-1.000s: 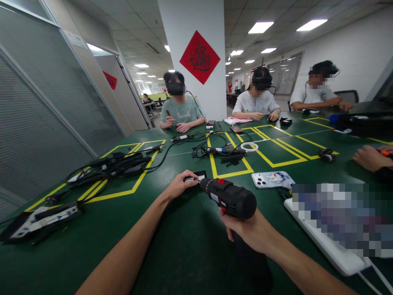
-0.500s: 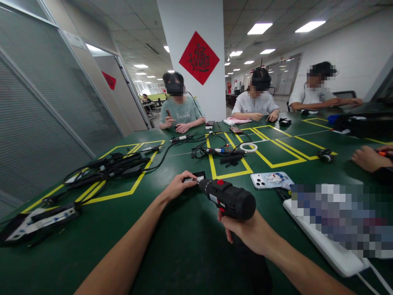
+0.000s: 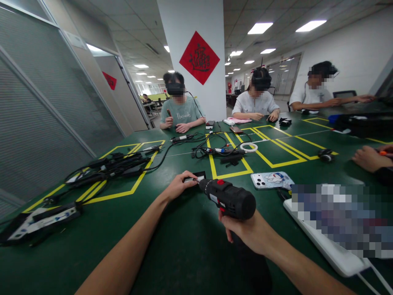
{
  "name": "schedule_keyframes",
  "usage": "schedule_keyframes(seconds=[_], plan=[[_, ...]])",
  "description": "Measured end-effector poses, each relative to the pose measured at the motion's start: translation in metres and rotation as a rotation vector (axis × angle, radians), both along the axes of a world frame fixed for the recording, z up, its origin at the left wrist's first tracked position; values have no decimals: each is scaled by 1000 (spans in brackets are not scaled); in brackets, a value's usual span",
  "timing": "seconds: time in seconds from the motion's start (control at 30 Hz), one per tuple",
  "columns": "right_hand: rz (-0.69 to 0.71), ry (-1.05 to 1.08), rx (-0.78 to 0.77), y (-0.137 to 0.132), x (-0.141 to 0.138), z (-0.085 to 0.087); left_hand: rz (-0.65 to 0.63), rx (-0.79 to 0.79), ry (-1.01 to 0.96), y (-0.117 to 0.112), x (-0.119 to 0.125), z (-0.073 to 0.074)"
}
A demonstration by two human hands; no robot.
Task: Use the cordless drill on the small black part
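Hardly a twitch in the last second: at lower centre the right hand (image 3: 245, 231) stays clenched round the drill (image 3: 230, 198), bit at the small black part (image 3: 193, 177) that the left hand (image 3: 179, 186) pinches down on the green table (image 3: 172, 254), so the driving carries on.

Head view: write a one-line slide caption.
Right hand holds a cordless drill to a small black part pinned by the left hand on a green table.
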State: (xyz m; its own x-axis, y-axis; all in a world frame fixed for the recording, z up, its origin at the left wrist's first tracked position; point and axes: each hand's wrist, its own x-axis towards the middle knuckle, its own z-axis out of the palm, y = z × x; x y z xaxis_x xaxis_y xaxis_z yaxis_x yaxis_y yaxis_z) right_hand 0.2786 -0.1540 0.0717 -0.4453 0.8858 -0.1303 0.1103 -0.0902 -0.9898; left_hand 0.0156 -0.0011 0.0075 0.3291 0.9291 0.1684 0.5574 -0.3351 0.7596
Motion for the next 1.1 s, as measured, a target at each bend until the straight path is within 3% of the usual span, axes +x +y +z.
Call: schedule_keyframes(seconds=[1.1], plan=[[-28,-19,-20,0,-2,1,-8,-7,6,-2,1,3]])
